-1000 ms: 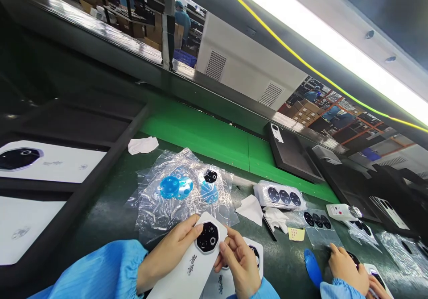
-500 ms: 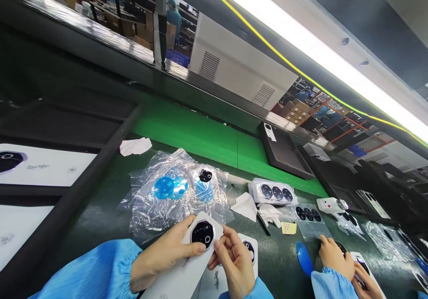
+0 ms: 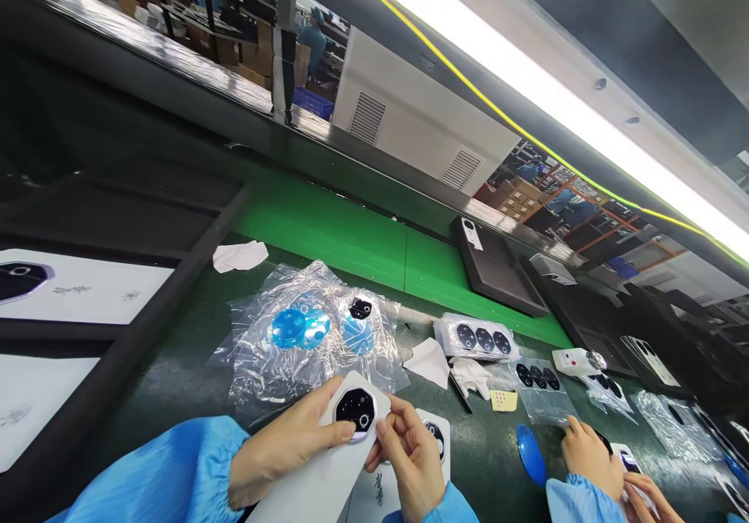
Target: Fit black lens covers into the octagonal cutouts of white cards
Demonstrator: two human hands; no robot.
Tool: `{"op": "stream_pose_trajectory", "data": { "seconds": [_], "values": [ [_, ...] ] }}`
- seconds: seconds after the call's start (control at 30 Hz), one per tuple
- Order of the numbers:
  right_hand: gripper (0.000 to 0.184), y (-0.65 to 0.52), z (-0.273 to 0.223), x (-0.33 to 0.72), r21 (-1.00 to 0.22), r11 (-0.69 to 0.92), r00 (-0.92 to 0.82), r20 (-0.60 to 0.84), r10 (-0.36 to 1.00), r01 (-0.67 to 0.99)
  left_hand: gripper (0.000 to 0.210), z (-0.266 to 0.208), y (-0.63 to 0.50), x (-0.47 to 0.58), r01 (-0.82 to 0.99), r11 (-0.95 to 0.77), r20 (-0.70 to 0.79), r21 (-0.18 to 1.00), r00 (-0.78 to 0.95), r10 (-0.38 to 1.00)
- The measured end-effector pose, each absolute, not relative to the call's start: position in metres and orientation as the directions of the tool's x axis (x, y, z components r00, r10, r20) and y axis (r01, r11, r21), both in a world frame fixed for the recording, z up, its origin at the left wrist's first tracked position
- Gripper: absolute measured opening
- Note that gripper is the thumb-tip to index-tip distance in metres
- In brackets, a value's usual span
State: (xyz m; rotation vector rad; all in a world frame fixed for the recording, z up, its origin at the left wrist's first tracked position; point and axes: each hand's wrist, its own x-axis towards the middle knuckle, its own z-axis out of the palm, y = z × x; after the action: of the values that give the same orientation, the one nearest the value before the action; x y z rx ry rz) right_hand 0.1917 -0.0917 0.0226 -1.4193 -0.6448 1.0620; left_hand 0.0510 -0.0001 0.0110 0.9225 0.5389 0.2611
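Observation:
A white phone back cover [image 3: 310, 485] with a black octagonal camera lens plate [image 3: 354, 412] at its top end is held between my hands. My left hand [image 3: 286, 449] grips its left side, the thumb lying across the cover by the lower edge of the lens plate. The fingers of my right hand [image 3: 413, 460] pinch the cover's right edge beside the plate. Beneath my hands lies another white back cover [image 3: 430, 472] with a black lens plate and dark script, partly hidden by my right hand.
Behind my hands lie clear plastic bags [image 3: 263, 375] with blue film discs [image 3: 298, 328]. White cloths [image 3: 430, 361], a yellow note [image 3: 504, 400] and packed lens plates [image 3: 480, 339] are further right. A co-worker's hands [image 3: 594, 453] handle a cover near a blue disc [image 3: 530, 455]. A black tray [image 3: 204, 273] stands left.
The cover in my hands has tilted slightly, and my left thumb has slid a little leftward along the plate's lower edge. The co-worker's hands have shifted slightly.

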Motion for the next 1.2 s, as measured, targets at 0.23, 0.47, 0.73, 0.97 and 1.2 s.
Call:
{"op": "stream_pose_trajectory", "data": {
  "seconds": [0.23, 0.47, 0.73, 0.97, 1.2],
  "values": [
    [0.062, -0.084, 0.015, 0.208, -0.926, -0.333, 0.279, -0.373, 0.885, -0.180, 0.073, 0.008, -0.002, 0.052, 0.112, 0.513, -0.384, 0.851, 0.799, 0.463],
    [0.051, -0.089, 0.013, 0.203, -0.936, -0.304, 0.404, -0.351, 0.845, -0.177, 0.061, 0.009, -0.001, 0.049, 0.169, 0.375, -0.349, 0.912, 0.801, 0.487],
    [0.050, -0.092, 0.013, 0.199, -0.918, -0.287, 0.408, -0.380, 0.830, -0.272, 0.068, 0.013, -0.001, 0.052, 0.108, 0.468, -0.330, 0.877, 0.844, 0.423],
    [0.044, -0.095, 0.018, 0.199, -0.926, -0.245, 0.392, -0.347, 0.852, -0.289, 0.057, 0.009, -0.003, 0.052, 0.066, 0.570, -0.342, 0.819, 0.853, 0.393],
    [0.046, -0.094, 0.016, 0.199, -0.931, -0.222, 0.374, -0.324, 0.869, -0.291, 0.059, 0.006, -0.003, 0.051, 0.112, 0.476, -0.348, 0.872, 0.826, 0.443]
  ]
}}
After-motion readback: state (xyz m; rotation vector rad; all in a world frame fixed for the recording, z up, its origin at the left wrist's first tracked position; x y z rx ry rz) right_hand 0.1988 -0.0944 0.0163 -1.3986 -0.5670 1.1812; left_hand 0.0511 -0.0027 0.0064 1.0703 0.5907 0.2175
